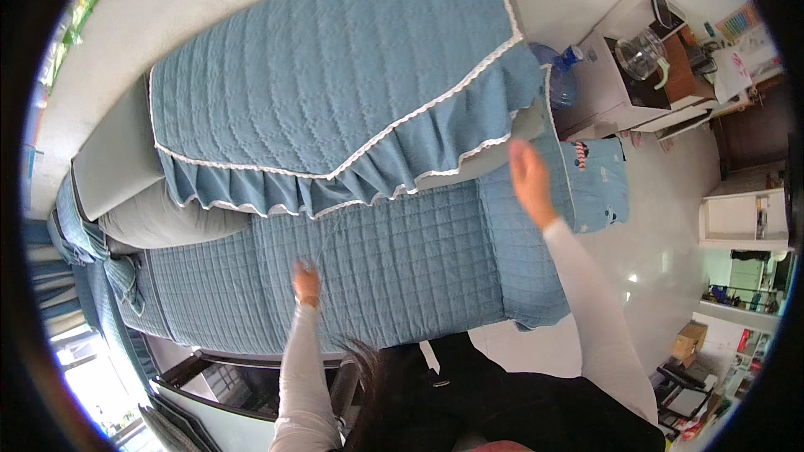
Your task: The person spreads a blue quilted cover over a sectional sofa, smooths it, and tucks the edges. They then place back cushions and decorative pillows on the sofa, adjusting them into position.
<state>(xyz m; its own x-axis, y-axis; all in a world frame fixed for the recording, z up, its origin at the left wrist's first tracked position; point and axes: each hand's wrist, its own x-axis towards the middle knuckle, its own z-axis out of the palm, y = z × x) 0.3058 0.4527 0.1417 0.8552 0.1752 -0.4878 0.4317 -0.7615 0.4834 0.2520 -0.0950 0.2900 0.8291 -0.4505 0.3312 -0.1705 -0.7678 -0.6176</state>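
Note:
A sofa before me carries blue quilted covers. The backrest cover has white lace trim and a ruffled lower edge. Over the seat lies a quilted seat cover in a grid of stitched squares. My left hand, blurred, is in front of the seat's middle; its fingers look partly bent and I cannot tell whether it holds anything. My right hand, also blurred, is by the right armrest cover, fingers stretched out and nothing seen in it. Contact with the fabric cannot be made out for either hand.
A grey cushion leans at the sofa's left. Behind the right end stand a blue water bottle and a cabinet with a glass kettle. A dark-framed glass table stands close at lower left. A cardboard box is at far right.

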